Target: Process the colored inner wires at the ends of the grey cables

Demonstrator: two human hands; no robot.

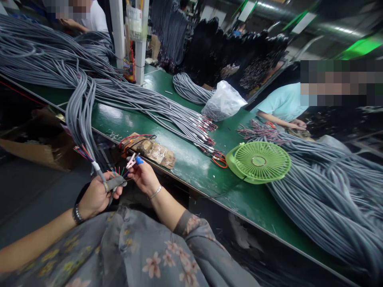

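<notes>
My left hand [97,195] is closed around a grey cable [100,171] with a white band and thin coloured wires fanning out at its end. A grey wrapping [115,183] covers one of its fingers. Close beside it on the right, my right hand [143,175] pinches at the coloured wires [119,172], with a blue cover [139,160] on a fingertip. A pale clip [131,160] shows just above those fingers; whether it is held is unclear. More grey cables [80,107] hang over the table edge above my left hand.
A green table [185,159] carries long grey cable bundles [155,105], a wrapped block [158,153], a green fan [259,161] and a plastic bag [224,101]. A cardboard box [48,151] stands lower left. Other people sit across the table, upper left and right.
</notes>
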